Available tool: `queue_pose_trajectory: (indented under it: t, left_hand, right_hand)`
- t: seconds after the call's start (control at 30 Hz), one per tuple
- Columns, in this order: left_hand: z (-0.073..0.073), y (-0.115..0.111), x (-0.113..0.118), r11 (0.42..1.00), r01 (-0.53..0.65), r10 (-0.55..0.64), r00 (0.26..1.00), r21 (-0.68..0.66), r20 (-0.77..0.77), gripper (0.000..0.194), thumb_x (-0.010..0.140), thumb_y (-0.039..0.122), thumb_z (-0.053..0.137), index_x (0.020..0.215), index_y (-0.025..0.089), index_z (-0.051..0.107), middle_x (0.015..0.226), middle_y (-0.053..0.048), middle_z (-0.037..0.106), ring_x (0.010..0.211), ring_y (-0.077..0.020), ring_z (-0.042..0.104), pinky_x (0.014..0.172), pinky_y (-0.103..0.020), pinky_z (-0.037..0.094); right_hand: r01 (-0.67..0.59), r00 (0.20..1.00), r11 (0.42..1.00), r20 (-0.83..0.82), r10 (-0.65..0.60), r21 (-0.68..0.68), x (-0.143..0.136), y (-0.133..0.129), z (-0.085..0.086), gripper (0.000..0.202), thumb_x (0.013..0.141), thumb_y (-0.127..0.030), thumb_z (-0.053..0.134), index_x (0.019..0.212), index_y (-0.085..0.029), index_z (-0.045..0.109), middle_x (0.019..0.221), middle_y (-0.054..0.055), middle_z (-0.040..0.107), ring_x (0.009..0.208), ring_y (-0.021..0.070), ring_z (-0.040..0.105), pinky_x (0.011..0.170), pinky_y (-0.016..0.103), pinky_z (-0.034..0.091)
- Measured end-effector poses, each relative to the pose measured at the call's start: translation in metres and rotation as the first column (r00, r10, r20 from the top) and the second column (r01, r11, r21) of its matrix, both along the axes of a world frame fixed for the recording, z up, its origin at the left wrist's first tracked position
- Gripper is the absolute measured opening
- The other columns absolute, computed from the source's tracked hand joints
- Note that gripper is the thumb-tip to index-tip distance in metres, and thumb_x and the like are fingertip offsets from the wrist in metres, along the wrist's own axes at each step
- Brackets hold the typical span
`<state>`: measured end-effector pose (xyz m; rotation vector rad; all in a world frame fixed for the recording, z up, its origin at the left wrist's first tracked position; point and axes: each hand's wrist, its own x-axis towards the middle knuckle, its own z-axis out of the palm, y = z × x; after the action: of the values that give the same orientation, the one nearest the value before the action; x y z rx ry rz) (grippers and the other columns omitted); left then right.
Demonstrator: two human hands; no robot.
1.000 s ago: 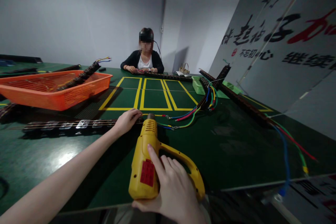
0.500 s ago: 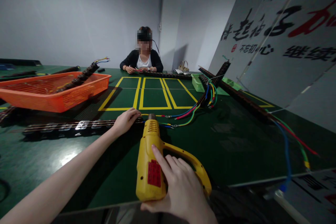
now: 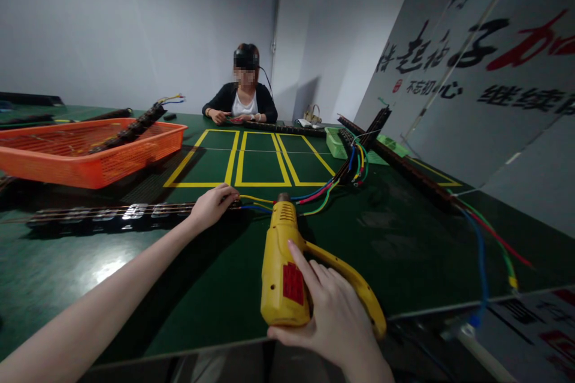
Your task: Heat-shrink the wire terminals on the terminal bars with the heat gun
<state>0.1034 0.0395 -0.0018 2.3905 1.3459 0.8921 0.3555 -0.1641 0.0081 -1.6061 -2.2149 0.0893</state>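
Observation:
My right hand (image 3: 335, 305) is closed around a yellow heat gun (image 3: 284, 275), whose nozzle points away from me over coloured wires. My left hand (image 3: 214, 208) grips the end of a black cable chain (image 3: 112, 215) that lies along the table to the left. Yellow and blue wires (image 3: 256, 199) come out of that end beside my fingers. Behind the nozzle, blue, pink and green wires (image 3: 317, 192) run right toward another black cable chain (image 3: 375, 127). The nozzle hides where the wires meet.
An orange basket (image 3: 108, 164) holding a cable chain stands at left. Yellow taped rectangles (image 3: 263, 184) mark the green table (image 3: 341, 245). At back right is a green basket (image 3: 333, 142). Wires (image 3: 483, 269) hang over the right edge. A person (image 3: 242, 93) sits opposite, hands on the table.
My right hand has moved the heat gun to the right, so its nozzle is now over the wires further from my left hand. My left hand stays on the chain's end.

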Motion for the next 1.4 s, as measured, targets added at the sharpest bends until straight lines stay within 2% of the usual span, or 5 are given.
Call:
queue_pose_trajectory:
  t: [0.33,0.63,0.97,1.17,1.4]
  left_hand:
    - [0.001,-0.001,0.005,1.000,-0.020,0.020,1.000,0.006,-0.021,0.037,0.089,0.044,0.037,0.092,0.019,0.063,0.097,-0.006,0.062,0.089,-0.0200,0.060,0.080,-0.030,0.045]
    - [0.003,-0.004,0.005,0.999,-0.022,0.025,0.995,0.031,-0.096,0.039,0.089,0.045,0.034,0.093,0.019,0.064,0.097,-0.005,0.062,0.086,-0.0188,0.060,0.076,-0.029,0.046]
    - [0.002,-0.003,-0.026,0.961,0.194,-0.065,0.854,0.199,-0.517,0.057,0.085,0.053,0.040,0.132,0.022,0.047,0.122,-0.011,0.060,0.112,-0.0284,0.056,0.098,-0.042,0.042]
    - [-0.002,0.008,-0.038,0.974,0.128,-0.013,0.854,0.187,-0.520,0.061,0.080,0.069,0.039,0.116,0.024,0.059,0.117,-0.011,0.063,0.109,-0.0309,0.059,0.094,-0.043,0.045]
    - [0.003,0.005,-0.026,0.970,0.002,0.120,0.866,0.242,-0.486,0.058,0.085,0.062,0.034,0.116,0.019,0.056,0.107,-0.011,0.062,0.098,-0.0302,0.061,0.087,-0.044,0.047]
  right_hand:
    - [-0.076,0.997,0.995,0.004,0.076,-0.068,-0.041,0.005,0.006,0.123,0.051,-0.073,0.068,0.148,-0.025,0.010,0.100,0.009,0.060,0.090,0.0300,0.058,0.082,0.046,0.048]
    - [-0.126,0.992,0.992,0.025,0.125,0.030,-0.069,0.008,0.002,0.120,0.054,-0.084,0.056,0.148,-0.022,0.013,0.094,0.009,0.061,0.081,0.0278,0.058,0.074,0.042,0.047]
    - [-0.195,0.973,0.970,0.155,0.172,0.145,-0.052,0.006,-0.012,0.103,0.071,-0.083,0.032,0.147,-0.017,0.012,0.085,0.007,0.059,0.072,0.0223,0.054,0.068,0.035,0.040]
    - [-0.256,0.962,0.957,0.136,0.237,0.138,-0.034,0.005,-0.019,0.104,0.069,-0.087,0.021,0.148,-0.020,0.010,0.088,0.006,0.059,0.074,0.0216,0.053,0.071,0.035,0.038]
    - [-0.309,0.950,0.948,0.066,0.304,0.082,-0.024,0.008,-0.016,0.120,0.055,-0.095,0.028,0.146,-0.018,0.020,0.092,0.007,0.061,0.081,0.0233,0.053,0.081,0.037,0.039]
